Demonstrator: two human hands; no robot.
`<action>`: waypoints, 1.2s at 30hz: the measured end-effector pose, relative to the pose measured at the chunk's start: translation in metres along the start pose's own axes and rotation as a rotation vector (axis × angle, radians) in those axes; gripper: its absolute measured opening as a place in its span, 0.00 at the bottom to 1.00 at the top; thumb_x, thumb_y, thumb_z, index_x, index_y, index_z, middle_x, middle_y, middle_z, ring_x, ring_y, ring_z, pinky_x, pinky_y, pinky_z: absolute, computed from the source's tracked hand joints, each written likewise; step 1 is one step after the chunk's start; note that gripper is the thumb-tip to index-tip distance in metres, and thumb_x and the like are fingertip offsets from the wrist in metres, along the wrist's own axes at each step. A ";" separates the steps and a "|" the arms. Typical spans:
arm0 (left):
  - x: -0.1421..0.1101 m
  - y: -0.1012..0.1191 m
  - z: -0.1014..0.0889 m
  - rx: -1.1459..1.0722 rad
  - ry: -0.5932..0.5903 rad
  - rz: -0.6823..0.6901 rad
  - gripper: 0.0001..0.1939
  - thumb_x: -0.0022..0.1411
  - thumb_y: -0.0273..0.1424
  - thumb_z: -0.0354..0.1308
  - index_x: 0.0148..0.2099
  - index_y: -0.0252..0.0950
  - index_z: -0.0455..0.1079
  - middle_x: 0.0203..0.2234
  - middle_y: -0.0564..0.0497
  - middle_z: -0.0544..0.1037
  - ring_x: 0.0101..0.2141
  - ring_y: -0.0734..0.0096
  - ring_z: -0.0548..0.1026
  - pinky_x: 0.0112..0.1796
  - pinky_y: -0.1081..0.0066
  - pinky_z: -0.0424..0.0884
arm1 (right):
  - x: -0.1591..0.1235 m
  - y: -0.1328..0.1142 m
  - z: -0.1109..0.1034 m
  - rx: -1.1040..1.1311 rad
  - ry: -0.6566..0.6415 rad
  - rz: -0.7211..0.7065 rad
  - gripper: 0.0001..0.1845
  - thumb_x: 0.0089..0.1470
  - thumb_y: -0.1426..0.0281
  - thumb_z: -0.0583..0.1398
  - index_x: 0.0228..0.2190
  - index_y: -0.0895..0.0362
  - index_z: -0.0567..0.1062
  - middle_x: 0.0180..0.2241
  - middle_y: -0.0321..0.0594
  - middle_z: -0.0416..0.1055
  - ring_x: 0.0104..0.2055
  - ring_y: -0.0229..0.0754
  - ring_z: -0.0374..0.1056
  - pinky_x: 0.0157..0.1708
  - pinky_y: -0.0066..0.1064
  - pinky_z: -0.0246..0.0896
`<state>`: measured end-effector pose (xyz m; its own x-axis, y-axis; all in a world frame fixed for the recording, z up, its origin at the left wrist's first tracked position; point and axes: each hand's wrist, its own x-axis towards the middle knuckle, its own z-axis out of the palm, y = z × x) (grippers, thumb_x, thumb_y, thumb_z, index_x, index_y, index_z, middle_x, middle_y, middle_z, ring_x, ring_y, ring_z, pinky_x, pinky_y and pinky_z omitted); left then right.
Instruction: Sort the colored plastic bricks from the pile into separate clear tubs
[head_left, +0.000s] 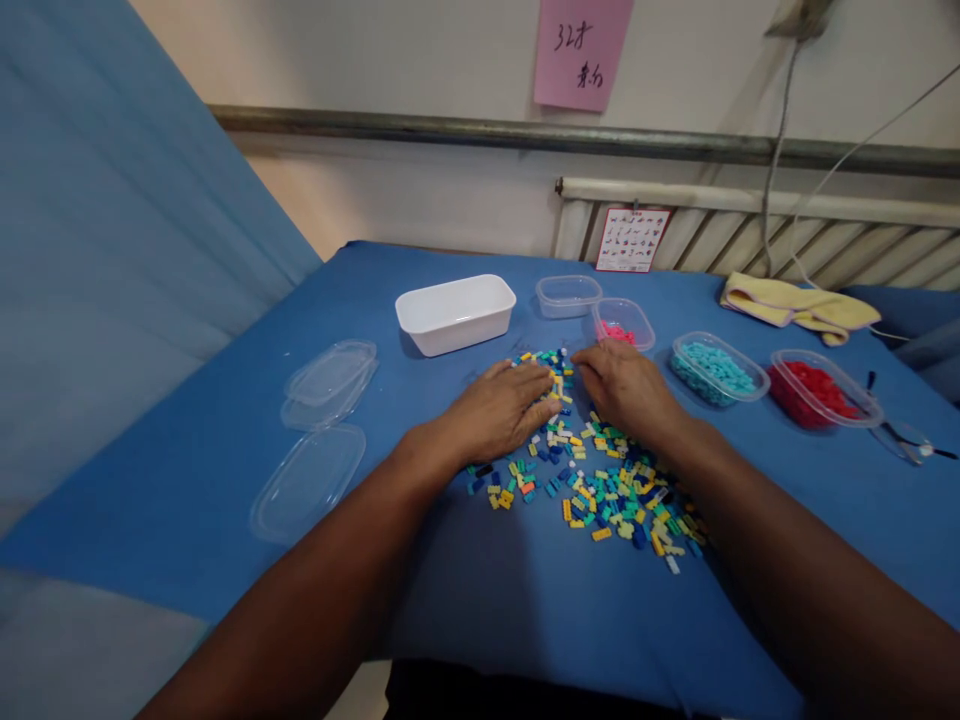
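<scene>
Small toy building bricks [622, 500] in yellow, green, blue and white lie scattered over the blue-covered table. My left hand [506, 405] rests flat on the far part of the pile, fingers stretched out and palm down. Just right of it, my right hand [626, 385] touches the pile's far edge with its fingers bent inward and close together. Whatever those fingertips may hold is hidden. Close behind the right hand stands a clear tub [622, 312] with a few pink bricks in it.
A white tray [454, 335] and an empty clear tub [568, 300] stand at the back. To the right are tubs of turquoise bricks [712, 370] and red bricks [817, 390], glasses [907, 440] and a yellow cloth [799, 305]. Clear lids [311, 480] lie left.
</scene>
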<state>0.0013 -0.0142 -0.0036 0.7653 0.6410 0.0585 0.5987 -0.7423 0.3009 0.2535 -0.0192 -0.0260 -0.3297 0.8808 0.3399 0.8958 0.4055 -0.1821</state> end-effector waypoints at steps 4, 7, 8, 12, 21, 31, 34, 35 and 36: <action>-0.006 0.002 -0.006 -0.007 0.054 0.051 0.27 0.84 0.47 0.40 0.66 0.44 0.76 0.67 0.48 0.78 0.70 0.59 0.71 0.74 0.47 0.55 | 0.002 -0.002 -0.002 0.138 0.039 0.038 0.17 0.75 0.65 0.54 0.50 0.57 0.80 0.48 0.53 0.82 0.52 0.57 0.77 0.55 0.48 0.71; -0.007 -0.004 -0.005 0.051 0.193 -0.067 0.26 0.83 0.43 0.41 0.66 0.42 0.76 0.66 0.47 0.78 0.69 0.55 0.72 0.72 0.45 0.60 | 0.002 -0.003 -0.002 0.177 0.009 0.006 0.15 0.74 0.67 0.53 0.50 0.55 0.79 0.52 0.52 0.82 0.55 0.55 0.77 0.57 0.47 0.71; -0.007 -0.007 -0.004 0.068 0.229 -0.105 0.26 0.83 0.42 0.42 0.67 0.41 0.75 0.66 0.45 0.78 0.69 0.54 0.72 0.71 0.45 0.63 | 0.002 -0.003 -0.002 0.187 -0.018 -0.024 0.14 0.74 0.67 0.54 0.50 0.54 0.79 0.53 0.50 0.82 0.56 0.54 0.77 0.57 0.45 0.71; -0.006 -0.020 0.000 0.090 0.264 -0.152 0.22 0.80 0.37 0.47 0.63 0.38 0.78 0.62 0.43 0.82 0.64 0.52 0.77 0.67 0.49 0.69 | 0.001 -0.001 -0.009 0.201 -0.123 -0.091 0.12 0.73 0.66 0.55 0.48 0.52 0.79 0.46 0.44 0.85 0.47 0.50 0.80 0.48 0.38 0.73; -0.009 -0.009 -0.011 0.045 0.540 -0.186 0.20 0.81 0.41 0.48 0.44 0.37 0.77 0.41 0.43 0.84 0.45 0.58 0.81 0.49 0.60 0.74 | 0.001 0.013 -0.034 0.188 -0.030 0.067 0.15 0.74 0.62 0.54 0.51 0.54 0.77 0.43 0.46 0.86 0.41 0.53 0.82 0.40 0.39 0.70; -0.006 -0.031 -0.009 -0.213 0.651 -0.358 0.22 0.79 0.43 0.49 0.33 0.38 0.71 0.29 0.49 0.77 0.33 0.65 0.74 0.36 0.66 0.65 | -0.004 0.047 -0.071 0.299 0.216 0.171 0.17 0.69 0.59 0.61 0.52 0.52 0.83 0.47 0.44 0.86 0.47 0.54 0.83 0.49 0.46 0.75; -0.003 -0.044 -0.003 -0.317 0.627 -0.397 0.18 0.75 0.42 0.55 0.34 0.38 0.75 0.29 0.50 0.78 0.34 0.65 0.74 0.37 0.66 0.65 | -0.004 0.043 -0.068 0.270 0.175 0.184 0.15 0.67 0.58 0.63 0.46 0.51 0.85 0.40 0.42 0.86 0.40 0.52 0.81 0.42 0.42 0.74; -0.003 -0.047 -0.001 -0.370 0.632 -0.422 0.18 0.73 0.43 0.56 0.34 0.38 0.76 0.28 0.51 0.78 0.33 0.65 0.74 0.36 0.67 0.65 | -0.003 0.041 -0.067 0.268 0.161 0.191 0.14 0.66 0.57 0.64 0.44 0.51 0.86 0.38 0.41 0.85 0.38 0.51 0.80 0.40 0.41 0.73; -0.002 -0.050 0.000 -0.424 0.643 -0.449 0.18 0.72 0.43 0.57 0.35 0.38 0.76 0.27 0.51 0.77 0.32 0.65 0.74 0.35 0.67 0.65 | -0.003 0.040 -0.067 0.271 0.154 0.197 0.14 0.66 0.57 0.64 0.43 0.50 0.86 0.36 0.40 0.85 0.37 0.50 0.79 0.39 0.40 0.72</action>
<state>-0.0304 0.0215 -0.0189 0.1225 0.9341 0.3352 0.5747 -0.3421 0.7434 0.3101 -0.0220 0.0270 -0.0911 0.9098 0.4049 0.8191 0.2998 -0.4892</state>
